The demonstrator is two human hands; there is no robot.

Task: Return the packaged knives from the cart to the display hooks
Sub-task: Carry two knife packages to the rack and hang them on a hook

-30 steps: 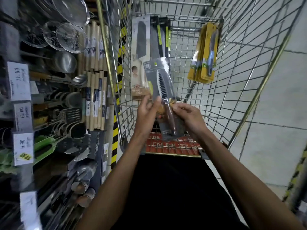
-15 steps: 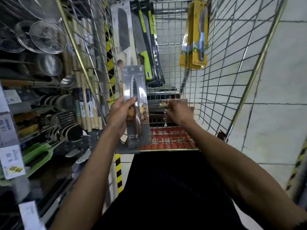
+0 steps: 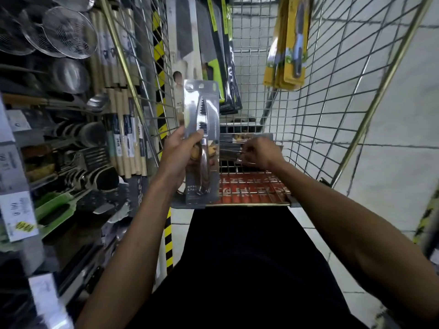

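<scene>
Our left hand point(image 3: 180, 150) alone now grips the serrated knife pack point(image 3: 202, 115) upright at the near left corner of the cart point(image 3: 371, 108), our right hand point(image 3: 260, 153) having released it and dropped onto further packs point(image 3: 234, 148) inside, grip indiscernible: one ready for hooks, more remaining.

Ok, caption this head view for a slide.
Left hand holds a packaged knife while right hand reaches for packages in the cart.

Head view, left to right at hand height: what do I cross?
Price tag → wooden-handled utensils → left hand gripping a packaged knife → right hand → cart's right wall → tiled floor.
</scene>
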